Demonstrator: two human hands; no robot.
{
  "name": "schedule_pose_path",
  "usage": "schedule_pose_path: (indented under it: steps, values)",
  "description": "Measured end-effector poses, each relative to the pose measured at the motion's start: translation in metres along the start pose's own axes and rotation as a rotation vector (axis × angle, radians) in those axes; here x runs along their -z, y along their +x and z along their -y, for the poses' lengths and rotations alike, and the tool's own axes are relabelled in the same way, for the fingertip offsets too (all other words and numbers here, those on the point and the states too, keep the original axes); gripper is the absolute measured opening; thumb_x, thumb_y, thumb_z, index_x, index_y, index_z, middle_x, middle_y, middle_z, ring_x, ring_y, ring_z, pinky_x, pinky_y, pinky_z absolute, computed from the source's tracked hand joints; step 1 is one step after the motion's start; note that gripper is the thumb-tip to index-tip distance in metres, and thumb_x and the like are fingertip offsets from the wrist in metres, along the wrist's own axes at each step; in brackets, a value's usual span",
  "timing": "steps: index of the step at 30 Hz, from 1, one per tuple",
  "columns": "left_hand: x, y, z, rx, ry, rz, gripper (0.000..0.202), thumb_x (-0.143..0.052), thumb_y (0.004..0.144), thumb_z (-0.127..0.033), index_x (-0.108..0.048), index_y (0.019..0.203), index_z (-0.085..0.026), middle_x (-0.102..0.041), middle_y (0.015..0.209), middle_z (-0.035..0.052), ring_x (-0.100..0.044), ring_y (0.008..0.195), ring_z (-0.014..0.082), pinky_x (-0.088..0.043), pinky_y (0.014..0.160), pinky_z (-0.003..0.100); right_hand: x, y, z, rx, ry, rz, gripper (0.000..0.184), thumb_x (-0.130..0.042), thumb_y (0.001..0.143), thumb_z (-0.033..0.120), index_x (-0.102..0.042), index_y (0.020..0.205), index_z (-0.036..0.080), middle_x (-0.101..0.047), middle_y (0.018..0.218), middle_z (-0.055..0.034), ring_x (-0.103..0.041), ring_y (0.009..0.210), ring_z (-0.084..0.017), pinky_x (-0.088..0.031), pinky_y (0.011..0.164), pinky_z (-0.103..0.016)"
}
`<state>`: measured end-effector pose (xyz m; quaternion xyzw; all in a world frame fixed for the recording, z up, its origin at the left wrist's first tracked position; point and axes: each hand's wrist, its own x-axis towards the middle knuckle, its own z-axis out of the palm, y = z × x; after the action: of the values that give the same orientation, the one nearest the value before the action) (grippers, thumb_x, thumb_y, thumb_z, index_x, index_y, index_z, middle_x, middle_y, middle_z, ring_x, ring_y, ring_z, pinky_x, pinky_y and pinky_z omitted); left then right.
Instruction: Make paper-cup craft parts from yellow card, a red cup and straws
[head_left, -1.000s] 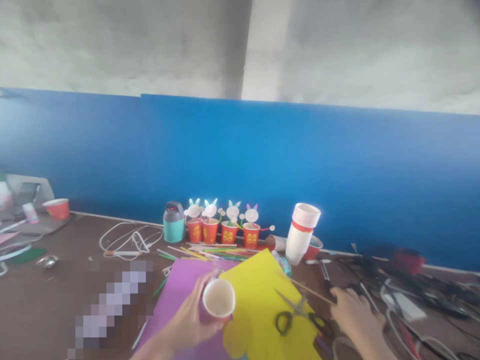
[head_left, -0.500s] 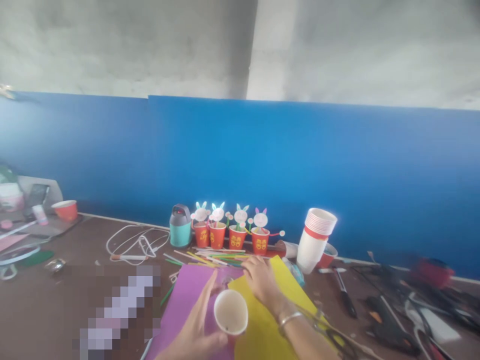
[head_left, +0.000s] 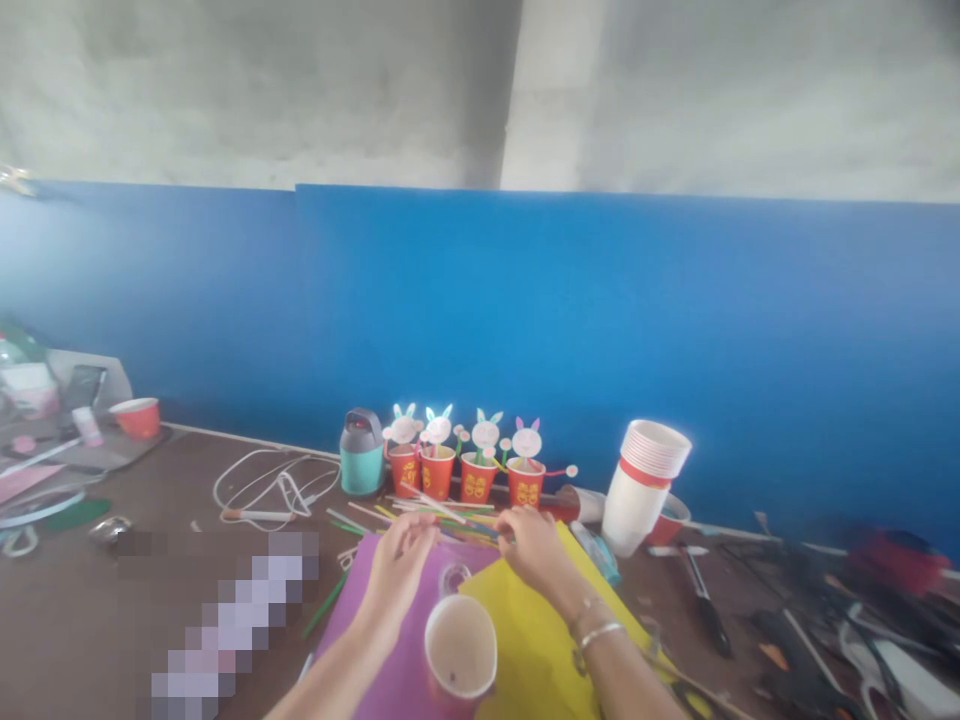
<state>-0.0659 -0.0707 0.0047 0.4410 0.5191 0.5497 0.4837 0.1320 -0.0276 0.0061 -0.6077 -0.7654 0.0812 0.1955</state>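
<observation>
My left hand (head_left: 405, 548) reaches to the near edge of a pile of thin coloured sticks (head_left: 397, 508), its fingertips drawn together; what they hold cannot be made out. Some white sticks (head_left: 433, 503) lie slanted just beyond it. My right hand (head_left: 531, 543), a bangle on its wrist, is at the pile's right side with bent fingers; its fingertips are partly hidden. Between my forearms an open paper cup (head_left: 460, 648) stands near the join of a purple sheet (head_left: 360, 580) and a yellow sheet (head_left: 525, 630). Behind the cup is a clear tape roll (head_left: 454, 577).
Several red cups (head_left: 477, 480) with rabbit figures line the blue partition (head_left: 480, 300). Left of them stand a teal device (head_left: 361, 465) and a white cable (head_left: 281, 485). A leaning cup stack (head_left: 637, 500), a black-handled tool (head_left: 709, 610) and scissors (head_left: 694, 700) are at the right.
My left hand has left the side of the cup and moved forward to the sticks. White sticks now lie raised at a slant. My right hand's fingers are more bent.
</observation>
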Motion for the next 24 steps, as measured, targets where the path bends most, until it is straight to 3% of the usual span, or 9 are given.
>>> schedule_pose_path:
  steps: [4,7,11,17,21,24]
  values:
    - [-0.018,0.028,-0.007,0.109,-0.032,0.160,0.035,-0.072,0.067,-0.045,-0.069,0.080,-0.013,-0.070,0.073,0.0060,-0.061,0.058,0.0148,-0.038,0.049,0.023,0.013,-0.005,-0.003,0.006,0.080,-0.053,0.019,-0.051,0.081,0.015,-0.067,0.089,0.020,-0.070,0.098,-0.0049,-0.062,0.093,-0.018,-0.038,0.081,-0.028]
    - [-0.031,0.040,-0.001,0.154,-0.115,0.215,0.038,-0.074,0.066,-0.046,-0.069,0.084,-0.013,-0.070,0.071,0.0048,-0.057,0.050,0.0112,-0.033,0.044,0.020,0.009,-0.006,0.001,0.063,0.183,-0.068,0.017,-0.053,0.080,0.014,-0.068,0.084,0.020,-0.071,0.090,-0.0044,-0.063,0.089,-0.019,-0.041,0.078,-0.027]
    - [-0.038,0.045,0.011,0.178,-0.193,0.199,0.035,-0.072,0.068,-0.044,-0.066,0.083,-0.013,-0.069,0.067,0.0043,-0.058,0.050,0.0102,-0.033,0.044,0.019,-0.002,-0.008,0.003,0.111,0.358,-0.049,0.017,-0.054,0.078,0.013,-0.070,0.084,0.018,-0.072,0.089,-0.0065,-0.065,0.085,-0.020,-0.046,0.076,-0.028]
    - [-0.026,0.057,0.019,0.181,-0.155,0.116,0.035,-0.062,0.079,-0.047,-0.063,0.087,-0.013,-0.072,0.080,0.0092,-0.064,0.055,0.0125,-0.038,0.046,0.020,-0.002,-0.015,-0.008,0.077,0.392,-0.028,0.022,-0.053,0.078,0.014,-0.071,0.088,0.021,-0.074,0.089,-0.0068,-0.067,0.085,-0.023,-0.050,0.076,-0.030]
    - [-0.011,0.070,0.021,0.174,0.010,0.078,0.038,-0.060,0.079,-0.051,-0.062,0.075,-0.014,-0.069,0.062,0.0069,-0.059,0.045,0.0128,-0.033,0.039,0.020,-0.003,-0.016,-0.021,0.029,0.367,-0.076,0.024,-0.051,0.078,0.013,-0.070,0.089,0.022,-0.074,0.092,-0.0061,-0.067,0.090,-0.021,-0.048,0.081,-0.030]
    - [-0.005,0.071,0.021,0.141,0.166,0.157,0.045,-0.059,0.079,-0.054,-0.059,0.056,-0.015,-0.060,0.042,0.0041,-0.049,0.032,0.0122,-0.029,0.035,0.022,-0.006,-0.015,-0.024,-0.024,0.369,-0.119,0.018,-0.052,0.079,0.015,-0.069,0.086,0.019,-0.074,0.092,-0.0074,-0.067,0.088,-0.021,-0.049,0.080,-0.030]
